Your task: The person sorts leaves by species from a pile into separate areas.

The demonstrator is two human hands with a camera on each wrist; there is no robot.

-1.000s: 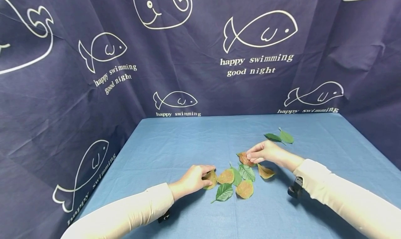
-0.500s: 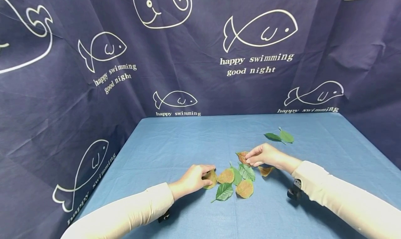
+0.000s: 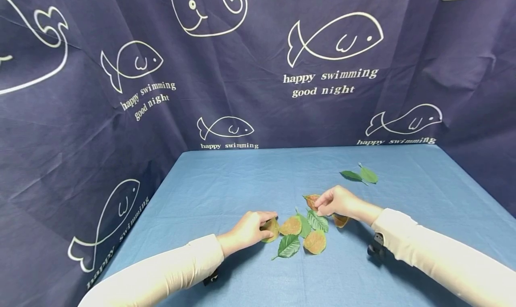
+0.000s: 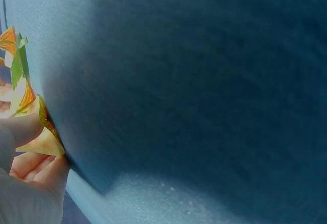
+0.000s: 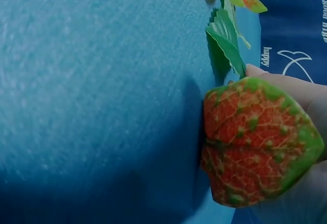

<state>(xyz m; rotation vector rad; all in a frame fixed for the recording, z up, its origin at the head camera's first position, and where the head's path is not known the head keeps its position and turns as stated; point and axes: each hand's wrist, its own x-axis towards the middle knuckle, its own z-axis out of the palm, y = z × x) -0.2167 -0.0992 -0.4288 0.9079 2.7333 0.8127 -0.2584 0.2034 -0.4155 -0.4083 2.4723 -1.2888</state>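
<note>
My left hand (image 3: 249, 228) pinches the yellow-green leaf (image 3: 271, 231) at the left end of a leaf group; the left wrist view has the thumb on one side of this leaf (image 4: 45, 141) and fingers on the other. At the group's far side, my right hand (image 3: 340, 202) pinches the right edge of a reddish-brown leaf (image 3: 311, 201). Its fingertips hide part of that leaf and sit close to a serrated green leaf (image 3: 317, 221). Below the right hand lies an orange-yellow leaf (image 3: 340, 220), partly covered; up close it looks red with green edges (image 5: 250, 142).
Between the hands lie an orange-yellow leaf (image 3: 291, 226), a green leaf (image 3: 304, 226), a dark green leaf (image 3: 288, 246) and a round orange leaf (image 3: 315, 242). Two green leaves (image 3: 368, 175) lie farther back right. Blue cloth (image 3: 242, 177) covers the table; a navy curtain (image 3: 258, 74) stands behind.
The right hand has shifted slightly left and nearer, now covering more of the orange-yellow leaf below it. The reddish-brown leaf has moved a little left. My left hand stays put.
</note>
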